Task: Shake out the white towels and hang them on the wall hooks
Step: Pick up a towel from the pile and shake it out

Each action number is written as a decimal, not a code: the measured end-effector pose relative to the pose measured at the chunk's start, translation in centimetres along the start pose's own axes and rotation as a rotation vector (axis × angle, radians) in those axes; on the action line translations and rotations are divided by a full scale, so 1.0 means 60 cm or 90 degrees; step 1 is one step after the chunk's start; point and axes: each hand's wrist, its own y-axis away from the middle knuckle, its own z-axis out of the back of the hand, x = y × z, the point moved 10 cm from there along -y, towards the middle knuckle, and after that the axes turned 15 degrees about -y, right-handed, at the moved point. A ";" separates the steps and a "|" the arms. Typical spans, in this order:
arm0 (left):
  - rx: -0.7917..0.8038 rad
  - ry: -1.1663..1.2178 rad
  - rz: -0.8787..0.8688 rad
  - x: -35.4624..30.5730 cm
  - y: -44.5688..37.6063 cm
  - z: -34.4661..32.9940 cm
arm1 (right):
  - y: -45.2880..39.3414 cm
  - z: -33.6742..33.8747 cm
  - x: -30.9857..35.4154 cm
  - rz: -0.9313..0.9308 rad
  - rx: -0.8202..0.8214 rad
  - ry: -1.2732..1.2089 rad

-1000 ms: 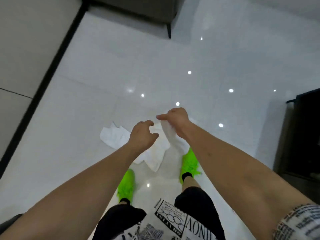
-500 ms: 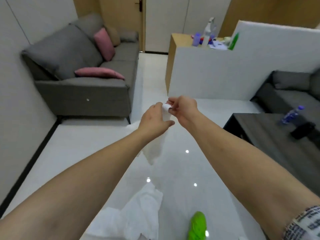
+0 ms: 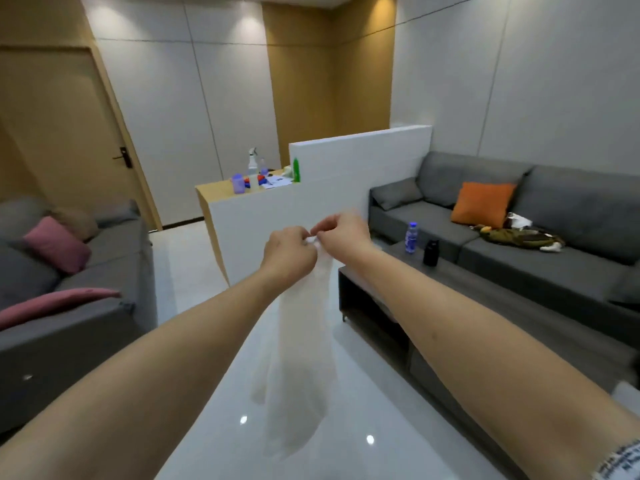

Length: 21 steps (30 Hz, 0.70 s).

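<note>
A white towel (image 3: 301,358) hangs down in front of me, bunched and blurred, its lower end above the glossy white floor. My left hand (image 3: 289,254) and my right hand (image 3: 343,233) are raised side by side at chest height. Both pinch the towel's top edge, their fingertips almost touching each other. No wall hooks are in view.
A white partition (image 3: 346,174) with a wooden counter (image 3: 221,194) carrying bottles stands straight ahead. A grey sofa (image 3: 69,306) with pink cushions is on the left. On the right stand a dark coffee table (image 3: 467,306) and another grey sofa (image 3: 554,237). A wooden door (image 3: 62,133) is far left.
My head has risen from the floor to the room. Both hands lifted the towel off the floor and came together at its top edge. The towel left on the floor is out of view.
</note>
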 end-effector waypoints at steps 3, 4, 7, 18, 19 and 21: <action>0.036 0.036 -0.048 -0.149 0.004 -0.061 | 0.018 0.197 -0.009 0.035 -0.090 0.040; 0.045 0.048 -0.061 -0.197 0.007 -0.081 | 0.027 0.257 -0.018 0.033 -0.104 0.031; 0.081 0.107 -0.090 -0.348 0.022 -0.146 | 0.067 0.399 -0.075 -0.024 -0.072 -0.025; 0.265 0.208 -0.263 -0.816 0.142 -0.370 | 0.253 0.866 -0.230 -0.134 -0.278 -0.009; 0.272 0.204 -0.279 -0.846 0.150 -0.387 | 0.270 0.905 -0.232 -0.123 -0.318 -0.008; 0.288 0.202 -0.316 -0.907 0.168 -0.418 | 0.302 0.973 -0.238 -0.116 -0.365 0.005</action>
